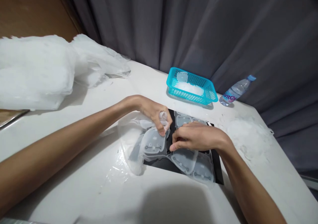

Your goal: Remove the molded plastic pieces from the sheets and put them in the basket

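Observation:
My left hand [157, 118] is closed around a bunched part of a clear plastic bag [135, 162], which spreads to the left and towards me. A translucent plastic piece [154, 146] with rounded corners and a curved slot lies just below its fingers. To the right, my right hand [196, 136] has its fingers curled, low over several similar translucent pieces [203, 171]. What its fingertips hold, if anything, is hidden. Under the pieces is a black sheet [161, 163], and more of them [183, 119] show behind the hands.
A turquoise basket [192, 96] at the back holds a translucent piece and white material. Beside it stands a water bottle [235, 91]. White scraps [249, 139] cover the right of the white table [99, 191]. Large white plastic bags [37, 68] lie at left, before a grey curtain [139, 22].

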`<move>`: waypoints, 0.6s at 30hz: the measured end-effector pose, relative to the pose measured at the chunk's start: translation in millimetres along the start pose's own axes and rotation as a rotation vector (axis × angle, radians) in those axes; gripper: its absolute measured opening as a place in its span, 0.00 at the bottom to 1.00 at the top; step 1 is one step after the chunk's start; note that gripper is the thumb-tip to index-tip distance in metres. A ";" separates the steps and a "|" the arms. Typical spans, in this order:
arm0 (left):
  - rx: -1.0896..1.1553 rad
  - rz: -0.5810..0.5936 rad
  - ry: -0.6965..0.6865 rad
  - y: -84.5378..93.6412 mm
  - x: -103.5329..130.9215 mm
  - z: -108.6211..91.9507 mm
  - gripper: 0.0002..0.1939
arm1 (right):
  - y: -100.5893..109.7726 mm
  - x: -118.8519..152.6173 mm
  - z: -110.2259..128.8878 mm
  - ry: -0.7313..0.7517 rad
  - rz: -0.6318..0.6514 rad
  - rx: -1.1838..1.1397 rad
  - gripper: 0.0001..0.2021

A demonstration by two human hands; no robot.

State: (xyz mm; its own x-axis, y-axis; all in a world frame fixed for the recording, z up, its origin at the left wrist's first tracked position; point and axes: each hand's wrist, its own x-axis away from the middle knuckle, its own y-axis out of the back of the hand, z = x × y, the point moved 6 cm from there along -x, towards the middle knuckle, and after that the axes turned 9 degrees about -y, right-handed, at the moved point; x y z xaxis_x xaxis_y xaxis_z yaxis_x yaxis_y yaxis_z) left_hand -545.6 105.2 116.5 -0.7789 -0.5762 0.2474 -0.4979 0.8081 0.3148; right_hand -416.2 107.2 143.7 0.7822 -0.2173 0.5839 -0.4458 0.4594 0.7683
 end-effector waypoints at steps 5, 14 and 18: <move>0.013 0.025 0.005 -2.9 -0.1 -3.3 0.15 | -5.7 -3.2 6.9 0.062 0.039 0.004 0.18; -0.016 0.019 -0.008 -1.4 -0.4 -0.5 0.12 | 12.2 8.4 -4.7 0.014 -0.039 -0.121 0.17; -0.003 -0.015 0.006 0.6 0.7 -1.3 0.13 | 5.7 3.4 -3.3 0.010 -0.025 -0.089 0.17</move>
State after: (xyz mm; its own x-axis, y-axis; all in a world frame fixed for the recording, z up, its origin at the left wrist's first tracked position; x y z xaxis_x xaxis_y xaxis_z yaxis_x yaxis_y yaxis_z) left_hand -545.9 105.1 118.1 -0.7691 -0.5889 0.2483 -0.5082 0.7991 0.3213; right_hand -414.7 111.9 149.2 0.7970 -0.2215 0.5619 -0.3858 0.5290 0.7558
